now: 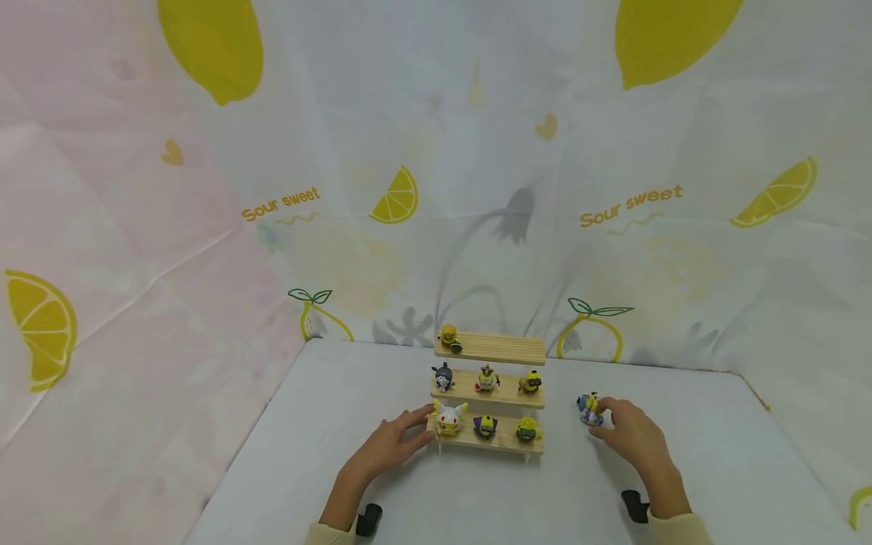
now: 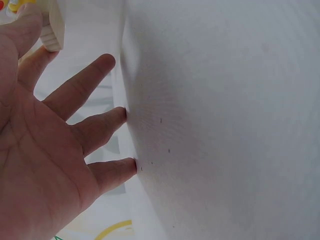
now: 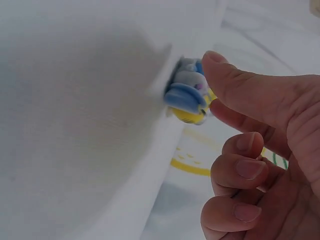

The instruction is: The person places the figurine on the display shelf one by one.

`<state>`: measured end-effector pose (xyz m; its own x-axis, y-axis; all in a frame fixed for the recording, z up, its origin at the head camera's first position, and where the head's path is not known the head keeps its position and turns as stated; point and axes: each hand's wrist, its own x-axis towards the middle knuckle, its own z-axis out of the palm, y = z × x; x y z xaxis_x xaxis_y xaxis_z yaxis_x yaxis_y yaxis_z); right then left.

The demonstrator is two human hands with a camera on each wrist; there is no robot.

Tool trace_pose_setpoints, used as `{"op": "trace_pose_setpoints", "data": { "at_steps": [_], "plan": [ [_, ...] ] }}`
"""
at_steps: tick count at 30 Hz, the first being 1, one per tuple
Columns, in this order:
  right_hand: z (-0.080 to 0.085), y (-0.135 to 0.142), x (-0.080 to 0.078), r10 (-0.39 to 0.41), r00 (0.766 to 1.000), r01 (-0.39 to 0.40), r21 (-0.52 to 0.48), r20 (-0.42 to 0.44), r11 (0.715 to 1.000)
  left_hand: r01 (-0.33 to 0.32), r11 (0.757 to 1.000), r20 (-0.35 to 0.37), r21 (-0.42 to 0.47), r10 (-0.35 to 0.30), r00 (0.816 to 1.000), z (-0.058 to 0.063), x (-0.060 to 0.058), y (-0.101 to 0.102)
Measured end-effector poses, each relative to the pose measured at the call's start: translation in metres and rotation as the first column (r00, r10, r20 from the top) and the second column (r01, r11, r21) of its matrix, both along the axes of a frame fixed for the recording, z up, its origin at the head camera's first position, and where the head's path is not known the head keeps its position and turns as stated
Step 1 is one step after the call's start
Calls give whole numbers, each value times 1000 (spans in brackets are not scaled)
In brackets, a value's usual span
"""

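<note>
My right hand (image 1: 635, 435) pinches a small blue, grey and yellow toy figurine (image 1: 590, 409) between thumb and forefinger, right of the shelf; in the right wrist view the figurine (image 3: 187, 92) shows at the thumb tip, other fingers curled. My left hand (image 1: 393, 443) touches the left end of the bottom step of a three-tier wooden display shelf (image 1: 500, 440), its thumb and forefinger at the board's end and its other fingers spread in the left wrist view. Nearest to it on that step sits a white figurine with yellow ears (image 1: 448, 418).
The bottom step also bears a purple-caped figurine (image 1: 485, 426) and a green-yellow one (image 1: 527, 430). Several stand on the middle step, including a dark-haired one (image 1: 443, 377). A yellow figurine (image 1: 450, 337) sits at the top step's left end. Lemon-print cloth (image 1: 463, 265) hangs behind the white table (image 1: 327, 393).
</note>
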<state>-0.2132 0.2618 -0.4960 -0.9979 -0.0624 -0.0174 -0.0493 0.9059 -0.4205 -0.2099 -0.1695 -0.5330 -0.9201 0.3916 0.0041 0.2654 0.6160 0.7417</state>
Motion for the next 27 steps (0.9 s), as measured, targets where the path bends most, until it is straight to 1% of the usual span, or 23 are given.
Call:
{"op": "trace_pose_setpoints", "data": {
  "at_steps": [5,10,14,17,20,24,27],
  "plan": [
    [-6,1,-2,-17,999,17,-6,32,1000,1,1000,-3,-4,-1,1000,-1,-1,0],
    [-9,2,-3,-34,999,34,-11,24,999,3,1000,-6,-6,-3,1000,-1,-1,-1],
    [-9,0,-4,-87,995,87,-1,50,996,3,1000,1,-4,-3,1000,0,-1,-1],
    [-9,-3,-4,-135,986,134,16,99,991,2,1000,5,1,-2,1000,0,0,-1],
    [-11,-7,-5,-176,977,174,27,122,984,2,1000,3,0,-2,1000,0,0,-1],
    [-14,-11,-4,-211,972,210,18,101,978,2,1000,3,-1,-2,1000,-1,0,-2],
    [-16,-12,-3,-218,973,218,4,71,976,2,1000,9,8,-2,1000,-1,0,-1]
  ]
}}
